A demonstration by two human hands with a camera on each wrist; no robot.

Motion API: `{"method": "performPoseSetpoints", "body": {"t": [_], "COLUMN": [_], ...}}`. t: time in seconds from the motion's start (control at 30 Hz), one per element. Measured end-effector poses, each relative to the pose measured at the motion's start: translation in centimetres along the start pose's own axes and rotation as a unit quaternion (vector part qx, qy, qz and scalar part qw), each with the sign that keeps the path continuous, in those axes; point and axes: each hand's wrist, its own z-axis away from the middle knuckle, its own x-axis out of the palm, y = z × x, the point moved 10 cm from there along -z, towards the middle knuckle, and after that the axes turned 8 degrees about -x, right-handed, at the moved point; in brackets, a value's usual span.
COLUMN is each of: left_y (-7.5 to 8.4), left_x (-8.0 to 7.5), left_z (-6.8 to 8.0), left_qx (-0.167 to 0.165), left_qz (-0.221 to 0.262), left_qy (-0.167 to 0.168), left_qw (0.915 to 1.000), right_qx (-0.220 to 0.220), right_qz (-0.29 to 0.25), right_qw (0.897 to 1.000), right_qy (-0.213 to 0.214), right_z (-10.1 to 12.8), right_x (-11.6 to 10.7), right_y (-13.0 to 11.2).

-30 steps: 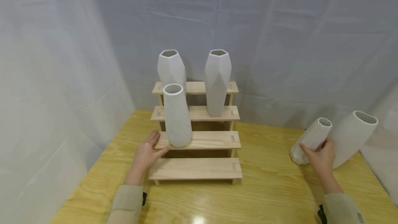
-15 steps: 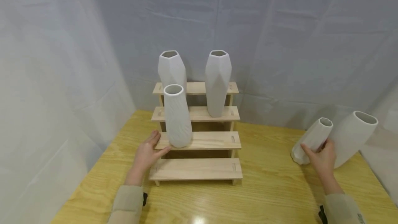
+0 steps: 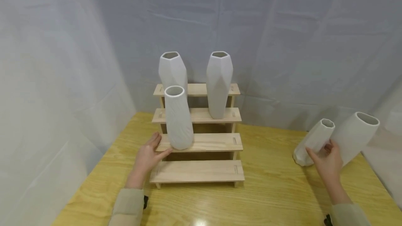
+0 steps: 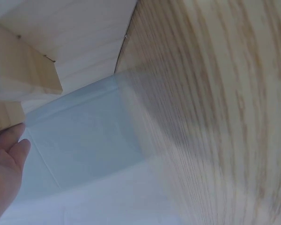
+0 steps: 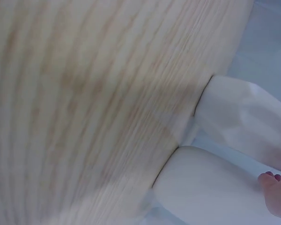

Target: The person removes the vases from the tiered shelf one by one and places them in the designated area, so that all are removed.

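Note:
A stepped wooden display stand (image 3: 198,173) rises in several tiers on the table. My left hand (image 3: 147,156) rests at the left end of its second tier from the bottom, thumb spread along the front edge below a textured white vase (image 3: 179,125). In the left wrist view, the fingertips (image 4: 19,145) of that hand touch the wood. My right hand (image 3: 330,163) is beside a small faceted white vase (image 3: 314,142), thumb over its near side. Its other fingers are partly hidden and look loosely bent. Right behind stands a larger smooth white vase (image 3: 353,137).
Two faceted white vases stand higher on the stand, one at the left (image 3: 172,69) and one at the right (image 3: 219,83). The yellow wood-grain table (image 3: 267,177) lies around it. Pale cloth (image 3: 276,51) hangs behind and at the sides.
My right hand has shifted slightly right and toward me, while the small faceted vase has stayed put. The left hand and the stand look unchanged.

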Motion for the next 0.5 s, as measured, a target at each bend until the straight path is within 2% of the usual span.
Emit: {"method": "performPoseSetpoints", "body": {"t": [0.27, 0.5], "left_y": [-0.3, -0.2], "left_x": [0.2, 0.1], "left_z": [0.0, 0.0], "left_qx": [-0.012, -0.010], "left_qz": [0.004, -0.002], "left_qy": [-0.011, -0.007], "left_qw": [0.9999, 0.9999], "right_qx": [0.011, 0.018], "right_qz": [-0.026, -0.033], "right_qw": [0.999, 0.999], "right_qy": [-0.016, -0.015], "right_z": [0.8, 1.4], "right_x": [-0.3, -0.7], "right_y": [-0.6, -1.3]}}
